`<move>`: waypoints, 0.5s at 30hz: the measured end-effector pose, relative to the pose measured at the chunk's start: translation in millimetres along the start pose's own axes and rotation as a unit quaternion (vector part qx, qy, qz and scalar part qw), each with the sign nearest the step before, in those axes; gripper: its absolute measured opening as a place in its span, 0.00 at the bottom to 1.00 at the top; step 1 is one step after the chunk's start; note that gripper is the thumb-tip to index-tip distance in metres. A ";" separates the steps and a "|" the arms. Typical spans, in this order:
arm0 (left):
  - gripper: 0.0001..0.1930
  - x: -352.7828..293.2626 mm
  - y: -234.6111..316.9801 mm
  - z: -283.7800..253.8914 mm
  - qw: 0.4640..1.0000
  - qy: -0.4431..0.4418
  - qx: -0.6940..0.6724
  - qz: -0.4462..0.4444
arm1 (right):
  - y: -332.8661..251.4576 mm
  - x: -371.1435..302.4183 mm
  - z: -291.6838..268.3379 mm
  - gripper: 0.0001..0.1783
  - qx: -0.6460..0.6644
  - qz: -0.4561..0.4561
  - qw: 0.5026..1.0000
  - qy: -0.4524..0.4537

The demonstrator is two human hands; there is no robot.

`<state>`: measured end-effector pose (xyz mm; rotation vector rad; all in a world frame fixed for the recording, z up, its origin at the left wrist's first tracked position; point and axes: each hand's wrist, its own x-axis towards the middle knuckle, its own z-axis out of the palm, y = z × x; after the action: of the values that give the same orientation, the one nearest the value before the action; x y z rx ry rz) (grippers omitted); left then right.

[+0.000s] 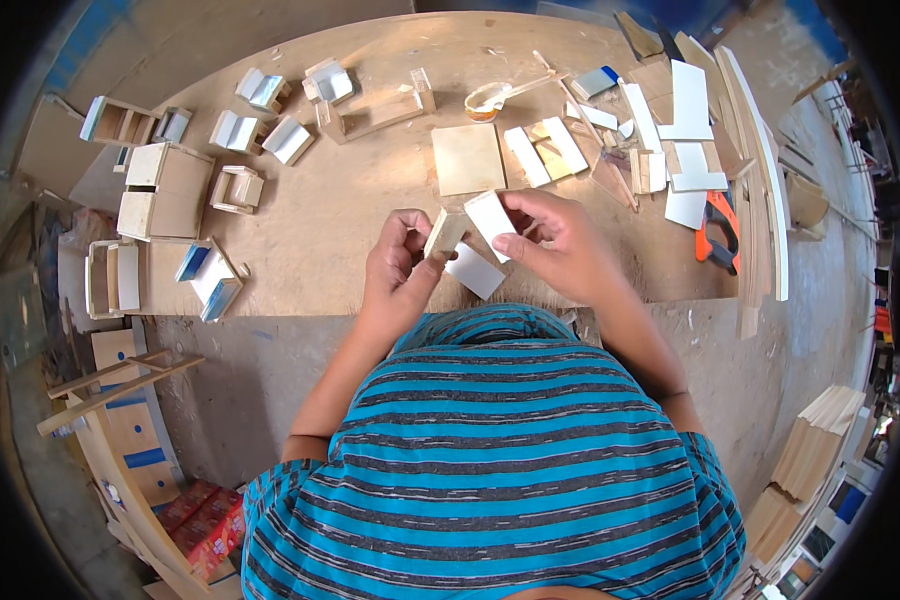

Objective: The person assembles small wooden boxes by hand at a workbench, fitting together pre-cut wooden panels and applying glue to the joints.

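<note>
My left hand (398,268) pinches a small bare-wood block (446,232) between thumb and fingers, above the front edge of the wooden table (340,225). Close to its right, my right hand (555,245) grips a small white-faced board (490,224), held tilted. The two pieces are near each other; whether they touch I cannot tell. Below them a loose white panel (475,272) lies on the table near its edge. Just beyond my hands is a square plywood board (468,160), lying flat.
Several miniature wooden furniture pieces stand at left, among them a cabinet (165,190) and a small chair (210,278). A glue container (488,100) with a stick sits at the back. White offcuts (688,100) and an orange-handled saw (718,235) lie at right, beside long boards (755,170).
</note>
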<state>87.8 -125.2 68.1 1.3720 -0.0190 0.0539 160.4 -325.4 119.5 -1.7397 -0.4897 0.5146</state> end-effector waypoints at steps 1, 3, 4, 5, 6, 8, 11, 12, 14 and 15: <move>0.18 -1.1 5.5 6.8 0.999 0.007 0.024 0.036 | -3.3 -3.2 2.0 0.21 -0.041 -0.053 0.997 0.031; 0.20 -2.3 32.0 9.1 0.993 -0.011 0.118 0.024 | -11.8 -10.5 3.5 0.19 -0.086 -0.104 0.989 0.057; 0.22 -2.3 39.8 7.9 0.977 -0.028 0.211 0.011 | -15.4 -13.2 3.7 0.17 -0.128 -0.155 0.976 0.081; 0.24 -1.9 41.5 4.6 0.961 -0.046 0.267 0.047 | -18.4 -14.8 4.0 0.17 -0.130 -0.155 0.976 0.082; 0.24 -1.3 42.4 5.5 0.962 -0.047 0.266 0.049 | -21.0 -16.1 4.3 0.16 -0.158 -0.188 0.964 0.100; 0.21 -0.5 43.5 8.1 0.964 -0.041 0.217 0.151 | -28.4 -19.9 5.8 0.16 -0.186 -0.220 0.950 0.117; 0.21 2.6 42.3 10.7 0.967 -0.063 0.177 0.174 | -37.8 -24.4 8.8 0.19 -0.224 -0.215 0.940 0.141; 0.21 2.7 41.0 10.9 0.967 -0.063 0.176 0.173 | -38.3 -24.7 9.5 0.19 -0.241 -0.214 0.935 0.150; 0.22 2.5 36.4 10.5 0.987 -0.079 0.107 0.090 | -37.6 -24.4 9.7 0.20 -0.259 -0.213 0.929 0.157; 0.22 2.5 34.3 10.4 0.987 -0.078 0.106 0.090 | -35.6 -22.5 8.8 0.19 -0.272 -0.208 0.925 0.163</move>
<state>88.8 -128.6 103.8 1.5821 -0.2757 0.1008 135.1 -323.8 154.3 -2.1132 -0.7843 -0.2430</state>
